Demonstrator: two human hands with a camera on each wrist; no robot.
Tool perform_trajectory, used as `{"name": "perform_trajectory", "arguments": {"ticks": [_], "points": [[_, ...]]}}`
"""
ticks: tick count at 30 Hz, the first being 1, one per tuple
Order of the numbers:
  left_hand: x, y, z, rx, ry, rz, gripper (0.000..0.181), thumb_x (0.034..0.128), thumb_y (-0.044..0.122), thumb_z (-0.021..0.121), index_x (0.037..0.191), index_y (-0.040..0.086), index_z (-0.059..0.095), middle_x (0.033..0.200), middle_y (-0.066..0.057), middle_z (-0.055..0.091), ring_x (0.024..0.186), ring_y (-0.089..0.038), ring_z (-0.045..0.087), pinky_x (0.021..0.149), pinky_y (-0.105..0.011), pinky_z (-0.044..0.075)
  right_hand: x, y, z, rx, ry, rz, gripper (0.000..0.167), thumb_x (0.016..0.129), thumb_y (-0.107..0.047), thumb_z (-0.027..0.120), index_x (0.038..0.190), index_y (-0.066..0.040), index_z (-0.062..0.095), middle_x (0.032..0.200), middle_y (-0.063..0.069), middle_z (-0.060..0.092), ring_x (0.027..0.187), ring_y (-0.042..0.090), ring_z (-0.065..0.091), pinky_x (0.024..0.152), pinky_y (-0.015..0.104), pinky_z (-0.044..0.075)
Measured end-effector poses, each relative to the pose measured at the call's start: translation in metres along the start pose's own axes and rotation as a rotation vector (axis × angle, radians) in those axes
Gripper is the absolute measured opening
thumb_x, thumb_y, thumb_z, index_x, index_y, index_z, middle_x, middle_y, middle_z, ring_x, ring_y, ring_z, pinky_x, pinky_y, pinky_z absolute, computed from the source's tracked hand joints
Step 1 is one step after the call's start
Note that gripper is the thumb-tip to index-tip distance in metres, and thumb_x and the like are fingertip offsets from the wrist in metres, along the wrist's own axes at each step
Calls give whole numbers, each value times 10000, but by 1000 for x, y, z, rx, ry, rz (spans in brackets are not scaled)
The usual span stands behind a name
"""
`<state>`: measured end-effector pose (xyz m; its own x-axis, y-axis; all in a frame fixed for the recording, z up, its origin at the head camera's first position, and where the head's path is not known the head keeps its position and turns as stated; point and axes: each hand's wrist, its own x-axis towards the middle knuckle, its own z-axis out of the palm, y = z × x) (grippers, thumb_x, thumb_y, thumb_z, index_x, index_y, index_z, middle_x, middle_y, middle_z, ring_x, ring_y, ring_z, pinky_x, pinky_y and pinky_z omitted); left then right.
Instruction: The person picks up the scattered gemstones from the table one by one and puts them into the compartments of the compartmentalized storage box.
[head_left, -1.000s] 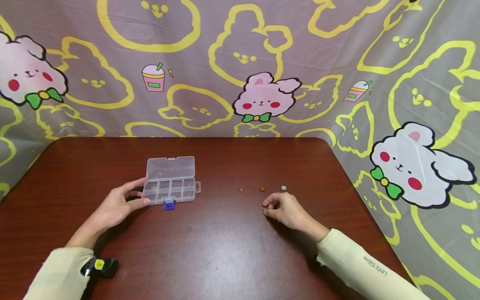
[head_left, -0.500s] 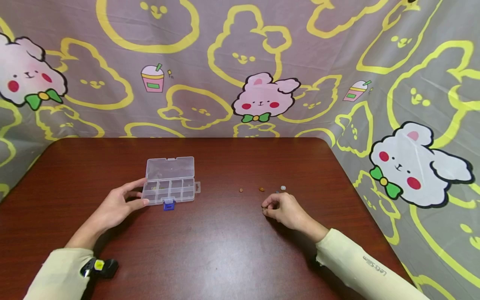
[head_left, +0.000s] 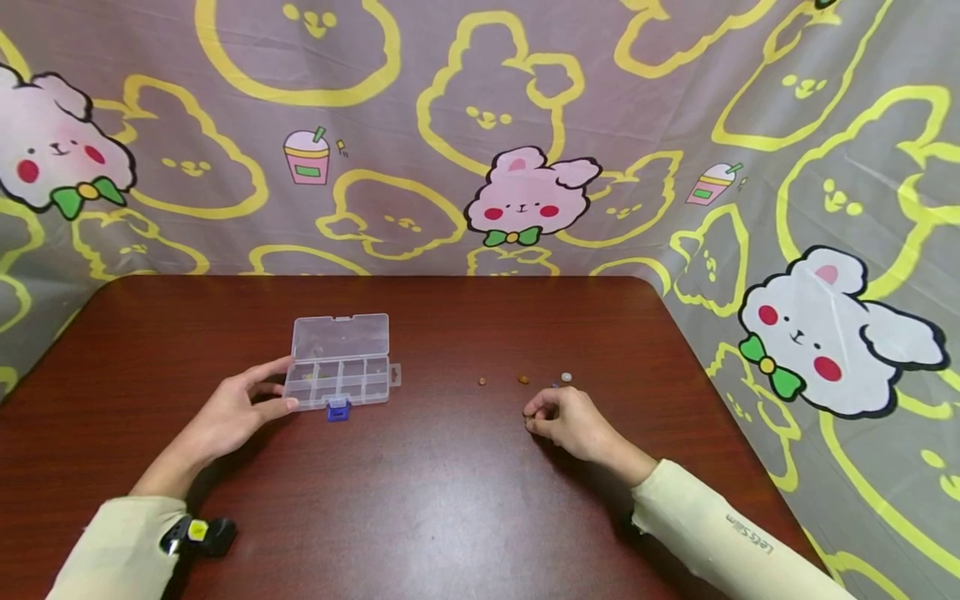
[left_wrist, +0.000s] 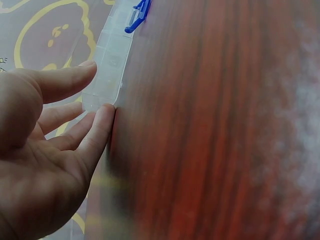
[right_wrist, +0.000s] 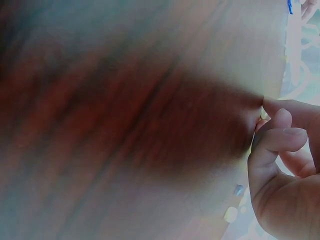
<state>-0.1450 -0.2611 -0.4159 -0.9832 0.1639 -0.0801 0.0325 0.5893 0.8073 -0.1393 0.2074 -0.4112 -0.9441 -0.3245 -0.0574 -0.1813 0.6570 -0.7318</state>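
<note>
Head view gave the full layout: clear box [head_left: 353, 382] on left part of table [head_left: 450, 500], lid [head_left: 341, 337] standing open at back, compartments in two rows, blue latch [head_left: 338, 412] at front, hang tab [head_left: 396, 375] on right end. Left hand [head_left: 236, 408] grasped the box's left end, thumb at near corner, index finger at far one. Left wrist view added the lower fingers, hidden from above, touching the end low down by the tabletop; how firm the grasp was, couldn't tell. Yellowish bits [head_left: 307, 377] in back-left compartment showed from the head only. Right hand [head_left: 573, 421] pinched a small brown piece [head_left: 527, 418] between thumb and index finger at the table, well right of the box; piece mostly covered, shape unclear in both views. Right wrist view showed the remaining fingers curled in, plus the blue bead [right_wrist: 239, 190] lying clear near the white bead [right_wrist: 231, 215]; from the head the blue one barely peeked past the knuckles. Orange bead [head_left: 482, 381] and amber bead [head_left: 523, 379] lay beyond the right hand toward the box, easily made out from the head only.
</note>
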Motion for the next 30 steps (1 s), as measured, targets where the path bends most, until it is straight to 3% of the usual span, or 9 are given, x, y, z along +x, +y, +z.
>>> {"name": "perform_trajectory", "arguments": {"ticks": [30], "points": [[1, -3, 1, -1, 16, 16, 710, 932, 134, 727, 1528, -12, 370, 1331, -267, 550, 1125, -394, 552, 743, -192, 472, 3, -3, 3, -16, 21, -48, 76, 838, 1, 739, 881, -56, 714, 690, -41, 614, 497, 71, 529, 467, 242, 437]]}}
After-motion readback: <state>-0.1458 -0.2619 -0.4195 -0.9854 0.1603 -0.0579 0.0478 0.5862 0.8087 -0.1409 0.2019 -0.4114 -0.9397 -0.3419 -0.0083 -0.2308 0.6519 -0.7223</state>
